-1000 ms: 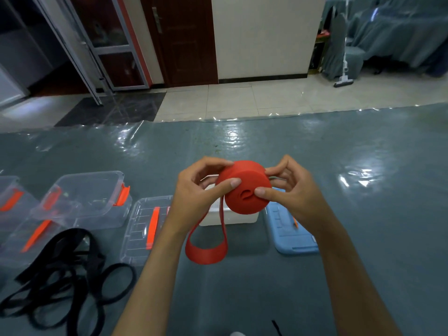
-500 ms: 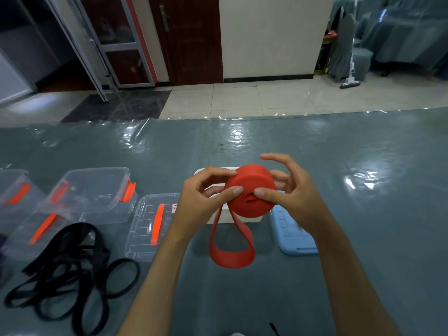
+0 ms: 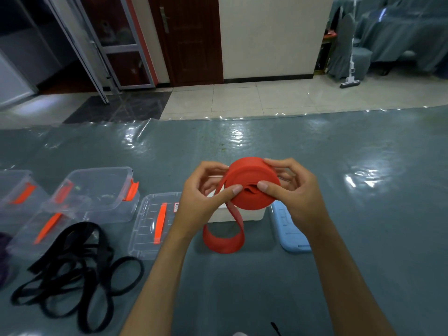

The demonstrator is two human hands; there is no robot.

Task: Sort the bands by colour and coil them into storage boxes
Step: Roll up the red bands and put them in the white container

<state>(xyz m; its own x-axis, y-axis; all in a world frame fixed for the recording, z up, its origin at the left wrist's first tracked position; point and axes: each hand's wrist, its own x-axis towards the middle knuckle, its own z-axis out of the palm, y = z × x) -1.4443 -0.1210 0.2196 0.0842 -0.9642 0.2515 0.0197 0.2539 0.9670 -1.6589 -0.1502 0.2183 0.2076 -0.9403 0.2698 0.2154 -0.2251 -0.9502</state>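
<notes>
A red band is wound into a thick coil held above the table, with a loose loop hanging below it. My left hand grips the coil's left side, thumb pressed on its face. My right hand holds the right side, thumb on the face and fingers round the rim. A white box stands right behind the coil, mostly hidden. Black bands lie tangled at the front left.
Clear storage boxes with orange clips and loose clear lids stand at the left. A light blue lid lies right of the white box. A dark purple band shows at the left edge. The table's far edge meets a tiled floor.
The coil has been turned in my hands and more band wound on, so the hanging loop is shorter. My right fingers have closed round the rim.
</notes>
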